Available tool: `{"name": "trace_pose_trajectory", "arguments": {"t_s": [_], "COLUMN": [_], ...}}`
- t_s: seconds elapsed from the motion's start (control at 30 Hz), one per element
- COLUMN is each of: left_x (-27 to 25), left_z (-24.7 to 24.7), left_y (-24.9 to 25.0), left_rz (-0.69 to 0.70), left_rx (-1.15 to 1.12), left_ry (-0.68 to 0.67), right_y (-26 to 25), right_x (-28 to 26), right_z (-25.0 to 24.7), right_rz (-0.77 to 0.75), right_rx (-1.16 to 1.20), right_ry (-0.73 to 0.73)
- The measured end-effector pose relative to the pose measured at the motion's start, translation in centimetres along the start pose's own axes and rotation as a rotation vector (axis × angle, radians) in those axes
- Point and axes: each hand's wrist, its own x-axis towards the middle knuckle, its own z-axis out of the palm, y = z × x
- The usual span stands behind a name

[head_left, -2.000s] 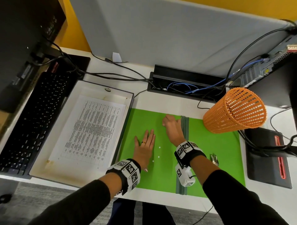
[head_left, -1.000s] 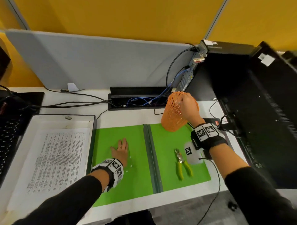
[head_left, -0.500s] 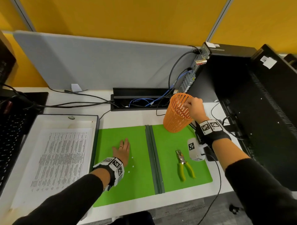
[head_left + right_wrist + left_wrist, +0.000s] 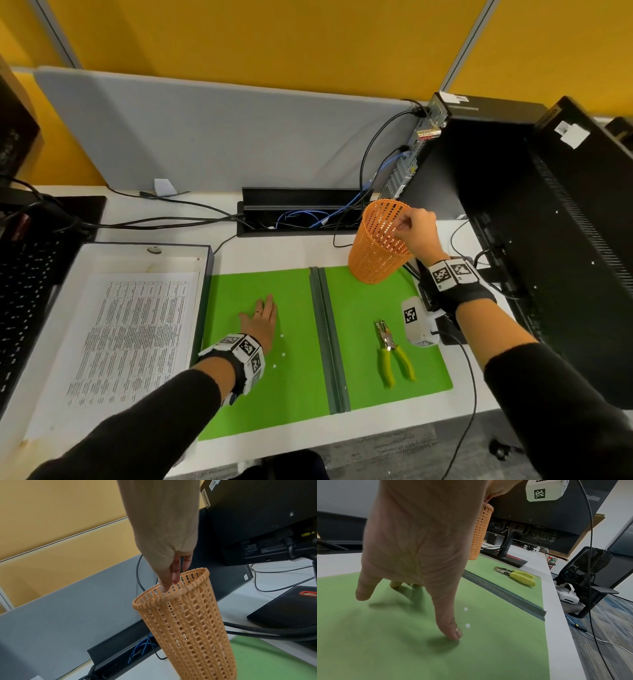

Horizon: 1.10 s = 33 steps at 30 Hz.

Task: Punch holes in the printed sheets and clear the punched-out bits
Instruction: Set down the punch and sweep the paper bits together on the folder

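My left hand [image 4: 262, 320] lies flat and open on the left half of the green mat [image 4: 298, 394], fingers straight. A few white punched-out bits [image 4: 283, 354] lie on the mat just right of it, and two bits [image 4: 467, 625] show beside the thumb in the left wrist view. My right hand [image 4: 409, 228] pinches the rim of the orange mesh basket [image 4: 375, 246], which stands upright at the mat's back right. The fingertips [image 4: 167, 585] reach just inside the basket [image 4: 188, 622]. The yellow-handled hole punch [image 4: 394, 353] lies loose on the mat's right half. The printed sheets [image 4: 133, 335] lie in a shallow box.
The box [image 4: 44, 325] sits left of the mat, with a keyboard [image 4: 24, 291] beyond it. A black monitor [image 4: 565, 240] and a computer tower [image 4: 445, 154] crowd the right side. A cable tray [image 4: 301, 212] and loose cables run along the back.
My right hand left the mat, took the basket, tipped it, and now has it standing upright. My left hand stayed flat on the mat. The head view swung right.
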Motion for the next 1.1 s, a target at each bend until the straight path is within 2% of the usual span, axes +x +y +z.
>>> {"name": "trace_pose_trajectory", "arguments": {"t_s": [0.27, 0.37, 0.47, 0.53, 0.7, 0.8, 0.93, 1.1], "left_x": [0.2, 0.2, -0.2, -0.4, -0.8, -1.3, -1.5, -1.4], "left_z": [0.4, 0.6, 0.9, 1.2, 2.5, 3.3, 4.4, 4.5], "left_y": [-0.2, -0.3, -0.4, -0.4, -0.3, -0.3, 0.0, 0.2], "left_rz": [-0.002, -0.005, -0.009, -0.012, -0.020, -0.009, -0.017, -0.021], "left_rx": [-0.005, -0.004, -0.016, -0.057, -0.145, -0.165, -0.205, -0.230], "left_ry": [0.013, 0.018, 0.024, 0.044, 0.076, 0.074, 0.085, 0.086], "right_y": [-1.0, -3.9, -6.8, -7.5, -6.7, -5.6, -4.8, -5.4], "right_x": [-0.6, -2.3, -4.5, -6.2, -11.3, -14.1, -16.3, -17.0], "right_z": [0.2, 0.2, 2.6, 5.8, 14.2, 17.4, 19.2, 19.6], "right_rz": [-0.026, -0.153, -0.317, -0.374, -0.324, -0.270, -0.247, -0.315], "right_rx": [0.027, 0.070, 0.097, 0.106, 0.045, 0.014, 0.035, 0.058], "right_ry": [0.028, 0.037, -0.060, -0.159, -0.438, -0.547, -0.543, -0.504]}}
